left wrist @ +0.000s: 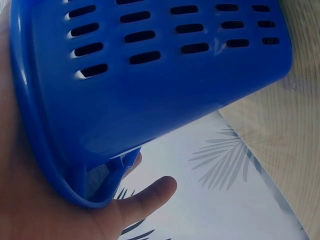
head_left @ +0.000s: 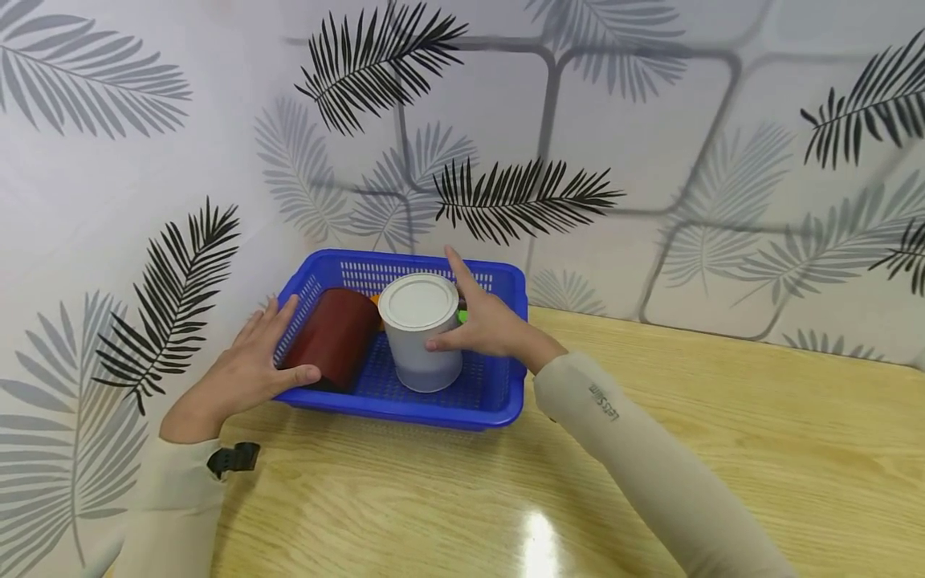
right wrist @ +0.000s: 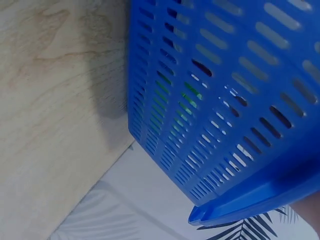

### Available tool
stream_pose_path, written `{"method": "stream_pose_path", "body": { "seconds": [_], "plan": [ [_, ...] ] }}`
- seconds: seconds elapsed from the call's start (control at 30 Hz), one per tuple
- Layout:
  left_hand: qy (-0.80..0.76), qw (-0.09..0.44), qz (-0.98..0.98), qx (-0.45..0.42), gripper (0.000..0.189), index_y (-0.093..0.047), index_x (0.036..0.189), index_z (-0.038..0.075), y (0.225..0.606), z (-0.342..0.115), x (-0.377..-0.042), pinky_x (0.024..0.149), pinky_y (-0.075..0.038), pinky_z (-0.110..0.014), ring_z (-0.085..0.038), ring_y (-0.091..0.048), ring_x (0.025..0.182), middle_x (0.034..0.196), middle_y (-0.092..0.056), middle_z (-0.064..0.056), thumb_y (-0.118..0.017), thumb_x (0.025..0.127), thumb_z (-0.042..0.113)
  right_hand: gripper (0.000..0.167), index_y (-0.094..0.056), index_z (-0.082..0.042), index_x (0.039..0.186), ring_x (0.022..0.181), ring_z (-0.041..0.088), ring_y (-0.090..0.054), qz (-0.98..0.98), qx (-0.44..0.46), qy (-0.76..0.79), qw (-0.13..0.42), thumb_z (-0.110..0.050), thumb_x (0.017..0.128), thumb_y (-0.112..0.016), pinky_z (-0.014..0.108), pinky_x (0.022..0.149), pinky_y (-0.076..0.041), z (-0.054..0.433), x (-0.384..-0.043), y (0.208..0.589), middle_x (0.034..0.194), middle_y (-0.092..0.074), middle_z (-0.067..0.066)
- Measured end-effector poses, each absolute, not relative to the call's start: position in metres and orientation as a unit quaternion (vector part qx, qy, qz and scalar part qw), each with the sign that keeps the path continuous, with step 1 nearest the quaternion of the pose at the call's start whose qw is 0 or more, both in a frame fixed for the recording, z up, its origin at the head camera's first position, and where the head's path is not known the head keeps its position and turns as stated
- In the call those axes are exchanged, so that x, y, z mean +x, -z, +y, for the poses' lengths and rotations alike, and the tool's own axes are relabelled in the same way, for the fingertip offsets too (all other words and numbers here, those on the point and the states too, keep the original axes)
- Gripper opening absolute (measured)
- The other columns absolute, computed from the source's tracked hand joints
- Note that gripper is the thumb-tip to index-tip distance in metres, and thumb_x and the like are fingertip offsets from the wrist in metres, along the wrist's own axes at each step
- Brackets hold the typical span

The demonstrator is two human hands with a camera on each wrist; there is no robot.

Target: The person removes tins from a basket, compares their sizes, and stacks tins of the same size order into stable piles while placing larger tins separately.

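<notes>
My hands were well apart, fingers straight and spread. My left hand (head_left: 249, 365) rested against the near end of the blue basket (head_left: 433, 413) on its side, the rim lying along the palm. My right hand (head_left: 491, 321) reached over the opposite rim, thumb and forefinger spread beside the white can (head_left: 419, 337); I cannot tell how firmly they touched it. The can stood upright in the basket, between my hands and closer to the right. Just beside my left thumb, a dark red cylinder (head_left: 336, 337) lay on its side. Something green (head_left: 462, 316) showed under my right hand. Below both hands spread the wood-grain worktop (head_left: 361, 498); beyond them rose a leaf-patterned backdrop (head_left: 723, 144).
</notes>
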State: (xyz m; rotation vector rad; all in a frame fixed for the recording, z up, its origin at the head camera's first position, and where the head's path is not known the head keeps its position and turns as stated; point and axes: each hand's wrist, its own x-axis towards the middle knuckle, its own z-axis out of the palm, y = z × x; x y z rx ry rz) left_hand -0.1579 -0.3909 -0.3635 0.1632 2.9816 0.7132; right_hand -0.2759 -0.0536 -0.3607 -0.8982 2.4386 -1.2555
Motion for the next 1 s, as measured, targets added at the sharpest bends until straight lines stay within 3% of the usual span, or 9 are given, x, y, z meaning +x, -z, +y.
{"method": "stream_pose_path", "body": {
  "seconds": [0.3, 0.4, 0.57, 0.63, 0.77, 0.87, 1.0],
  "plan": [
    [-0.237, 0.04, 0.969, 0.054, 0.113, 0.004, 0.164, 0.018, 0.366, -0.386, -0.16, 0.103, -0.013, -0.08, -0.049, 0.006, 0.149, 0.165, 0.006, -0.026, -0.07, 0.089, 0.059, 0.121, 0.007, -0.047, 0.16, 0.124, 0.036, -0.055, 0.784, -0.303, 0.535, 0.087, -0.03, 0.082, -0.085, 0.054, 0.091, -0.052, -0.045, -0.272, 0.361, 0.148, -0.043, 0.017],
    [-0.235, 0.04, 0.97, 0.054, 0.113, 0.004, 0.164, 0.018, 0.365, -0.384, -0.16, 0.103, -0.013, -0.081, -0.05, 0.005, 0.149, 0.165, 0.005, -0.026, -0.07, 0.089, 0.058, 0.117, 0.003, -0.04, 0.162, 0.121, 0.036, -0.057, 0.75, -0.285, 0.593, 0.066, -0.044, 0.082, -0.082, 0.058, 0.091, -0.051, -0.039, -0.271, 0.357, 0.146, -0.044, 0.019],
    [-0.234, 0.037, 0.97, 0.059, 0.112, 0.004, 0.164, 0.018, 0.364, -0.383, -0.161, 0.103, -0.013, -0.08, -0.05, 0.005, 0.149, 0.165, 0.004, -0.026, -0.069, 0.09, 0.058, 0.133, -0.006, -0.024, 0.164, 0.118, 0.034, -0.056, 0.644, -0.234, 0.727, 0.037, -0.076, 0.066, -0.079, 0.057, 0.098, -0.046, -0.025, -0.275, 0.346, 0.142, -0.048, 0.021],
    [-0.233, 0.036, 0.97, 0.061, 0.111, 0.004, 0.164, 0.017, 0.364, -0.383, -0.16, 0.104, -0.013, -0.079, -0.05, 0.005, 0.149, 0.165, 0.004, -0.026, -0.069, 0.09, 0.058, 0.114, -0.015, -0.021, 0.162, 0.115, 0.03, -0.055, 0.597, -0.215, 0.772, 0.029, -0.072, 0.078, -0.073, 0.051, 0.099, -0.044, -0.017, -0.278, 0.342, 0.136, -0.05, 0.017],
    [-0.231, 0.035, 0.97, 0.064, 0.108, 0.004, 0.164, 0.016, 0.364, -0.385, -0.159, 0.105, -0.012, -0.079, -0.051, 0.005, 0.148, 0.165, 0.004, -0.028, -0.067, 0.093, 0.056, 0.062, -0.041, -0.018, 0.145, 0.108, 0.024, -0.056, 0.522, -0.155, 0.836, 0.065, -0.061, 0.1, -0.041, 0.041, 0.091, -0.048, 0.005, -0.282, 0.334, 0.125, -0.054, 0.01],
    [-0.229, 0.034, 0.971, 0.065, 0.106, 0.003, 0.164, 0.016, 0.364, -0.386, -0.157, 0.104, -0.013, -0.08, -0.052, 0.005, 0.148, 0.165, 0.004, -0.028, -0.065, 0.094, 0.056, 0.067, -0.047, -0.018, 0.141, 0.111, 0.022, -0.058, 0.428, -0.099, 0.89, 0.124, -0.069, 0.1, -0.031, 0.039, 0.088, -0.052, 0.023, -0.282, 0.329, 0.128, -0.055, 0.007],
    [-0.227, 0.034, 0.971, 0.063, 0.105, 0.003, 0.164, 0.016, 0.364, -0.389, -0.156, 0.102, -0.014, -0.081, -0.052, 0.005, 0.148, 0.165, 0.004, -0.028, -0.065, 0.094, 0.056, 0.072, -0.038, -0.02, 0.15, 0.114, 0.022, -0.058, 0.353, -0.05, 0.918, 0.174, -0.067, 0.096, -0.047, 0.039, 0.087, -0.054, 0.043, -0.279, 0.328, 0.135, -0.05, 0.007]
  ]
}}
